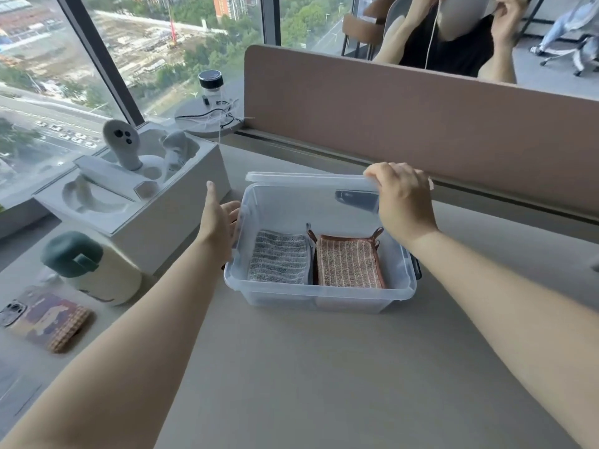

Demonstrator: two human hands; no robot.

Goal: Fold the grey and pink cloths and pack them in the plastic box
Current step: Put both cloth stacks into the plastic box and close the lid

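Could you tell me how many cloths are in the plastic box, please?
2: the grey cloth on the left of the plastic box, the pink cloth beside it on the right; none seems hidden.

Soft window daylight, curved wide-angle edges

High-rise office: desk divider [405,124], swivel chair [580,43]

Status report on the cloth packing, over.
Left hand open at box wall; right hand grips raised lid. Grey cloth, pink cloth folded side by side inside. Nothing in the way.
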